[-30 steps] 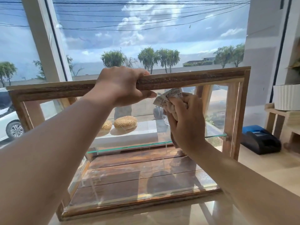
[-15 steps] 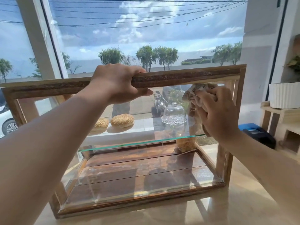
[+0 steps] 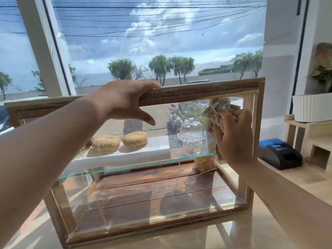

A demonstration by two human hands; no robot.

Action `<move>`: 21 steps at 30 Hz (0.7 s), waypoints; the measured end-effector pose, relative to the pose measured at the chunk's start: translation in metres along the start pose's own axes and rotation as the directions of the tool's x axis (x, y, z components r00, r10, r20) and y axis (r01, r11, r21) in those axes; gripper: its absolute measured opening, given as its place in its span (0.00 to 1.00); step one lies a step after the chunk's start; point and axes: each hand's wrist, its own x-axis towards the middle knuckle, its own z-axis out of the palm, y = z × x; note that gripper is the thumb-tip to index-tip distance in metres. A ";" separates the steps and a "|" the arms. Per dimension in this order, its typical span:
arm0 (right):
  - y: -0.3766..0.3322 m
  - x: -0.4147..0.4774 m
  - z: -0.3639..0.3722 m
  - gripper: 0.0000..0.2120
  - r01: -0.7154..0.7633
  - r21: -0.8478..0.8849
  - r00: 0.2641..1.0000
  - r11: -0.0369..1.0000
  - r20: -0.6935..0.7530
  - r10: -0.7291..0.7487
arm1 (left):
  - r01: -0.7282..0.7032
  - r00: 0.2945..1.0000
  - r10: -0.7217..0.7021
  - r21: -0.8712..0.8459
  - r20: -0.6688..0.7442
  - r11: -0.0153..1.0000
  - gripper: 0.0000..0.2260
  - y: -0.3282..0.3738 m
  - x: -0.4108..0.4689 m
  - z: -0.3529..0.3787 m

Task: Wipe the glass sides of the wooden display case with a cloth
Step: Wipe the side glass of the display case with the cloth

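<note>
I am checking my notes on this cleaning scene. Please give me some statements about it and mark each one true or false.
1. The right hand grips the cloth. True.
2. The left hand lies on the top rail of the case. True.
3. The dome stands left of the buns. False: it stands right of them.
4. The tray holds three buns. False: it holds two.

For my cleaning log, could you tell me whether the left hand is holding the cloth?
No, the right hand grips the cloth, while the left hand rests on the case's top rail.
</note>
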 end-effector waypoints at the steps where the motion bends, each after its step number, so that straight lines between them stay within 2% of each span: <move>1: 0.003 0.000 -0.002 0.15 0.026 -0.019 0.999 0.999 0.026 -0.026 | -0.012 0.999 0.012 -0.024 0.033 1.000 0.41 -0.005 -0.001 -0.003; 6: 0.006 -0.001 -0.003 0.20 0.055 -0.036 0.998 0.998 0.015 -0.054 | 0.017 1.000 -0.017 -0.020 0.009 1.000 0.41 -0.013 -0.001 0.000; 12: -0.008 -0.002 0.007 0.14 -0.008 0.036 0.999 0.999 -0.051 0.010 | 0.031 0.999 -0.027 -0.088 0.045 0.996 0.41 -0.014 0.003 0.000; 16: -0.047 0.009 0.019 0.14 0.162 0.084 0.986 0.983 -0.062 -0.157 | 0.041 0.999 -0.037 -0.094 0.040 0.995 0.40 -0.013 0.003 0.001; 21: -0.085 0.016 0.036 0.13 0.225 0.041 0.973 0.973 -0.066 -0.222 | 0.032 0.999 -0.030 -0.067 0.025 0.997 0.38 -0.013 0.002 0.001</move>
